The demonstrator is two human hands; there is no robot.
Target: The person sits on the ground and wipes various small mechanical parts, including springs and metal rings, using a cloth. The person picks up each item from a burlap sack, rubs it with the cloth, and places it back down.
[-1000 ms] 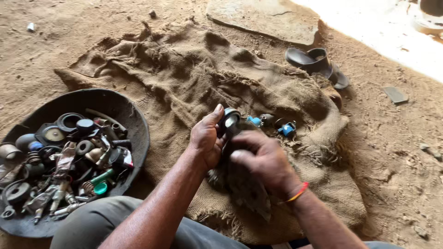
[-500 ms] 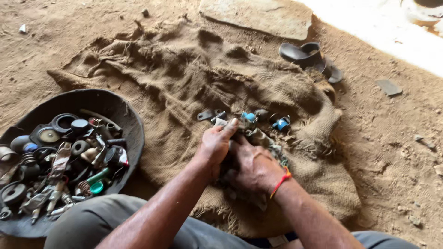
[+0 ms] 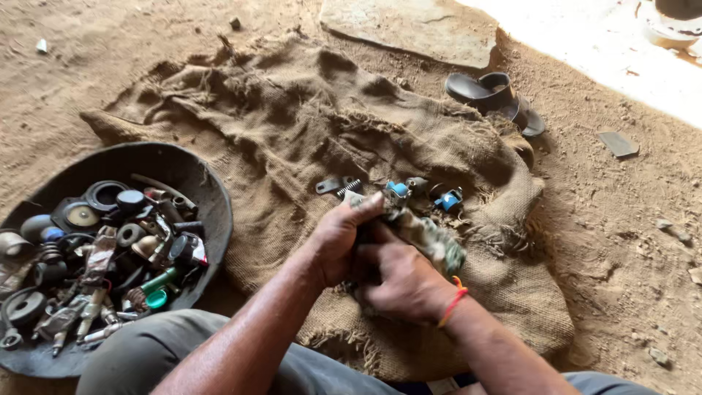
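Both arms are reaching forward, and the left hand (image 3: pixel 338 238) and right hand (image 3: pixel 401 281) are curling shut, pressing together.

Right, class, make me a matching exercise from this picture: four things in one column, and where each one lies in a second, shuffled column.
Things:
1. round black pan
2. dark sandal
3. flat stone slab
4. small blue parts

Places:
A. top of the picture, past the sacking
B. on the sacking, just beyond the hands
C. on the dirt at the left, full of metal parts
D. at the sacking's upper right edge

Pairs: 1-C, 2-D, 3-A, 4-B
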